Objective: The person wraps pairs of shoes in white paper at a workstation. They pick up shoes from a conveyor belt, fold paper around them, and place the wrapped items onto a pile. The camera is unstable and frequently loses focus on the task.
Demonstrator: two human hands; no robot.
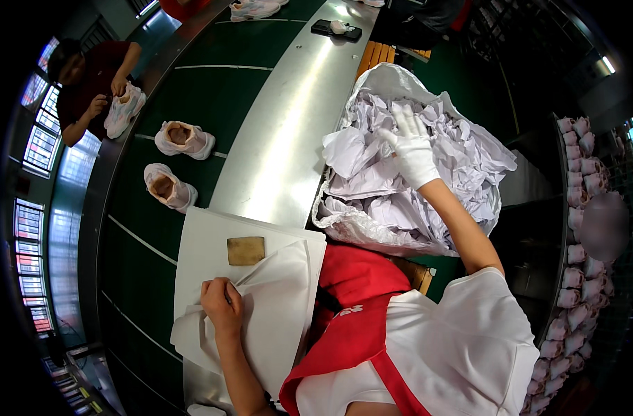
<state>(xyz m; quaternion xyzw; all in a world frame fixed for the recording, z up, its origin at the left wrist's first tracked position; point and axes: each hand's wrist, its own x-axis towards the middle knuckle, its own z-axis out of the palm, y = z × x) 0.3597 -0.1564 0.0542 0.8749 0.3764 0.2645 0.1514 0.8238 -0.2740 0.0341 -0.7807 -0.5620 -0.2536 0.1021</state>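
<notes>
Right hand, gloved, fingers spread open over crumpled paper inside a white sack.
Left of the sack, the left hand curls on stacked sheets; grip unclear. Paper looks light, easily creased: sheets best taken by edges, crumpled paper by handfuls.

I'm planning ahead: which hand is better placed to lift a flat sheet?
Likely the left hand: it's at the paper stack. The right hand is over crumpled paper in the bag.
</notes>
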